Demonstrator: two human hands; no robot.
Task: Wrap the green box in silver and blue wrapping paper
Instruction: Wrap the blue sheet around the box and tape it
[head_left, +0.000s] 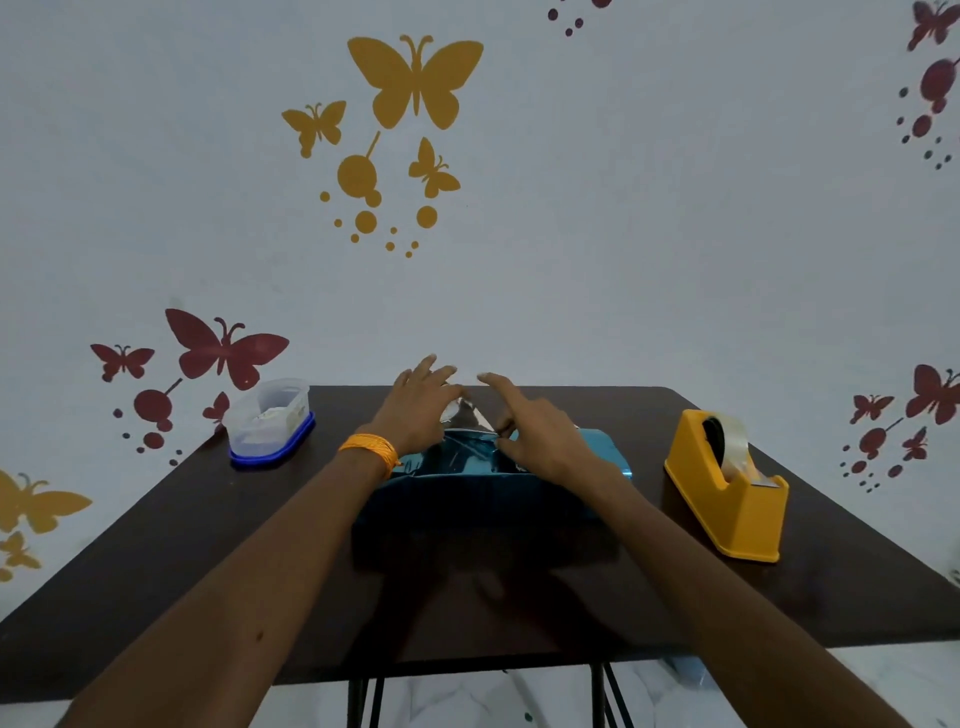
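The box (483, 499) lies in the middle of the dark table, fully covered in shiny blue wrapping paper, so no green shows. At its far end a silver triangular paper flap (467, 415) stands up. My left hand (418, 410), with an orange thread band at the wrist, rests on the flap's left side with fingers spread. On the flap's right side my right hand (530, 431) presses the paper, index finger stretched forward. Both hands lie on top of the far end of the box.
A yellow tape dispenser (727, 488) with a clear tape roll stands on the right of the dark table (156, 571). A clear plastic tub with a blue lid (270, 426) sits upside down at the back left. A wall with butterfly decals is right behind the table.
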